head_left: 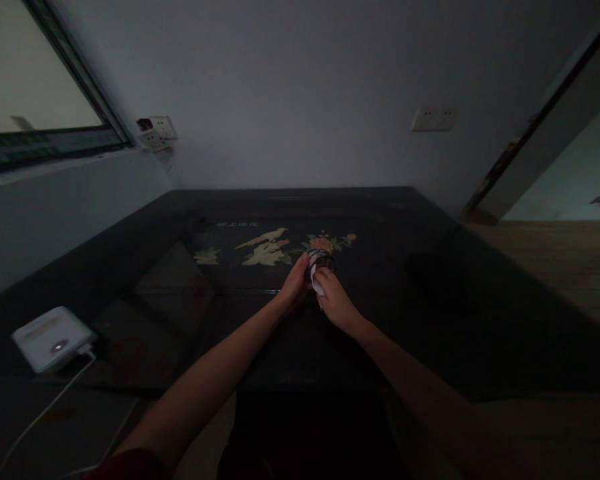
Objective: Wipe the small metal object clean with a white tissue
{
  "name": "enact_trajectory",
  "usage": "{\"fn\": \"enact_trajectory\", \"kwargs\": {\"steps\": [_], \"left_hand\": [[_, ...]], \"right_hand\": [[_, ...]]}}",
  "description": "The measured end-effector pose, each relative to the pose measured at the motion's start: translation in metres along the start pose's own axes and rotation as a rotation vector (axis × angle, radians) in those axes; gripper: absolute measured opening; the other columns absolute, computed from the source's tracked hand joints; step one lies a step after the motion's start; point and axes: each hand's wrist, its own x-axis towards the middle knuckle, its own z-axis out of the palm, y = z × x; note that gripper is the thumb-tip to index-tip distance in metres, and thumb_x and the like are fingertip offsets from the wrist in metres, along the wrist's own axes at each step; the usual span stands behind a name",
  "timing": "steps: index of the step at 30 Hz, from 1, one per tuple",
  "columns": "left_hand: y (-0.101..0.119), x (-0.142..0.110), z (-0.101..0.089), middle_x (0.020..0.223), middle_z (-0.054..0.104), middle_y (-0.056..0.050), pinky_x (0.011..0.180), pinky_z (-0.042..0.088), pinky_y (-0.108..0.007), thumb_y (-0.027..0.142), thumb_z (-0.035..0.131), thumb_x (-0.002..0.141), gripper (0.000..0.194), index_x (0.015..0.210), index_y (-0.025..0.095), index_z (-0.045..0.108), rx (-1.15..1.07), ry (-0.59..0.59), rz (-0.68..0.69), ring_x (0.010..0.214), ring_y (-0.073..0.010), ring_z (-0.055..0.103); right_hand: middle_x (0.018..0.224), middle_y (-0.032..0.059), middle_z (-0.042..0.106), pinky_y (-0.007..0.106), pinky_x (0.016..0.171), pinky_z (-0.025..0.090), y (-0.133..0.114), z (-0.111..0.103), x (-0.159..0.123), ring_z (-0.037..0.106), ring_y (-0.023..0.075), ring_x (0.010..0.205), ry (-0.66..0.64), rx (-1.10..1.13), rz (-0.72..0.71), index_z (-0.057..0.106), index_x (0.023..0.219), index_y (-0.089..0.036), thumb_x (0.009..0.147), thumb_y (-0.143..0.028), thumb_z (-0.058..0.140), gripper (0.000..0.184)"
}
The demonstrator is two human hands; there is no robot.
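Note:
Both my hands meet over the middle of a dark glossy table [430, 313]. My left hand [295, 283] and my right hand [333, 297] are closed around a small object [321, 264] with a dark band and a white piece that looks like cloth or paper. The room is dim, and I cannot make out what the object is. It sits just in front of a painted bird and flower design [275, 247] on the table top.
A white box-like device [50, 337] with a white cable [45, 413] lies at the table's left near corner. A window [30, 80] is at upper left, with wall sockets [155, 130] beside it. More sockets [434, 119] are on the back wall. Wooden floor [555, 253] lies to the right.

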Motion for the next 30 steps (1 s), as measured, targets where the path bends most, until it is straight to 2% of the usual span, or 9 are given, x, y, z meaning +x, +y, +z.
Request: {"fn": "enact_trajectory", "kwargs": {"steps": [3,6,9,13,17,22,25,27,30], "left_hand": [[0.004,-0.001,0.004,0.105,0.069,-0.010,0.099,0.041,-0.034,0.043,0.049,0.089,0.037,0.105,0.013,0.064,0.001,-0.003,-0.010,0.106,-0.0225,0.061],[0.005,-0.001,0.004,0.107,0.069,-0.011,0.100,0.040,-0.034,0.043,0.048,0.089,0.037,0.104,0.013,0.065,-0.010,0.007,-0.009,0.108,-0.0224,0.060],[0.004,0.001,0.001,0.108,0.068,-0.010,0.099,0.041,-0.033,0.043,0.047,0.090,0.037,0.105,0.014,0.065,-0.014,0.014,-0.014,0.105,-0.0213,0.062],[0.002,0.004,-0.001,0.105,0.069,-0.010,0.097,0.042,-0.033,0.043,0.046,0.091,0.037,0.104,0.014,0.065,-0.006,0.037,-0.027,0.101,-0.0204,0.063],[0.003,0.002,0.002,0.106,0.069,-0.010,0.099,0.041,-0.034,0.041,0.046,0.091,0.036,0.105,0.014,0.065,-0.005,0.024,-0.032,0.104,-0.0216,0.062],[0.005,-0.001,0.005,0.103,0.070,-0.011,0.101,0.041,-0.035,0.042,0.046,0.091,0.037,0.104,0.012,0.065,-0.025,0.017,-0.025,0.107,-0.0231,0.061],[0.004,0.000,0.004,0.101,0.070,-0.011,0.100,0.042,-0.037,0.045,0.046,0.090,0.040,0.102,0.012,0.065,-0.024,0.017,-0.038,0.105,-0.0240,0.062],[0.004,0.000,0.004,0.101,0.070,-0.011,0.100,0.042,-0.037,0.045,0.046,0.090,0.040,0.102,0.012,0.065,-0.026,0.018,-0.028,0.105,-0.0239,0.062],[0.004,-0.001,0.005,0.102,0.070,-0.011,0.102,0.040,-0.036,0.045,0.046,0.090,0.040,0.102,0.012,0.065,-0.029,0.021,-0.023,0.108,-0.0235,0.061]], "right_hand": [[0.131,0.0127,0.049,0.037,0.103,0.037,-0.003,-0.004,-0.003,0.044,0.0208,0.122,-0.075,-0.168,0.010,0.050,0.129,-0.016,0.077,0.001,0.036,0.057],[0.136,0.0147,0.048,0.039,0.099,0.040,-0.006,-0.009,-0.004,0.043,0.0240,0.125,-0.139,-0.398,0.031,0.046,0.133,-0.014,0.083,-0.002,0.034,0.053],[0.136,0.0173,0.049,0.044,0.099,0.039,-0.009,-0.012,-0.004,0.040,0.0281,0.129,-0.131,-0.569,0.022,0.047,0.133,-0.014,0.088,-0.006,0.034,0.047],[0.138,0.0198,0.047,0.049,0.101,0.035,-0.011,-0.012,-0.004,0.036,0.0304,0.132,-0.114,-0.615,0.009,0.047,0.133,-0.011,0.089,-0.007,0.033,0.046],[0.136,0.0182,0.049,0.044,0.101,0.038,-0.011,-0.010,-0.006,0.039,0.0273,0.130,-0.122,-0.498,0.063,0.047,0.133,-0.011,0.085,-0.002,0.032,0.051],[0.132,0.0125,0.052,0.036,0.107,0.035,0.001,0.000,-0.002,0.044,0.0196,0.125,-0.070,-0.074,0.049,0.048,0.132,-0.014,0.074,0.004,0.036,0.062],[0.131,0.0106,0.054,0.037,0.108,0.034,0.010,0.008,0.003,0.047,0.0188,0.124,-0.016,0.143,0.061,0.051,0.130,-0.018,0.078,-0.002,0.039,0.056],[0.132,0.0098,0.053,0.038,0.109,0.033,0.012,0.011,0.004,0.046,0.0187,0.126,0.014,0.194,0.067,0.051,0.130,-0.020,0.081,-0.006,0.039,0.052],[0.134,0.0104,0.052,0.038,0.110,0.032,0.007,0.008,0.001,0.045,0.0186,0.126,-0.006,0.130,0.034,0.050,0.131,-0.018,0.078,-0.003,0.038,0.056]]}}
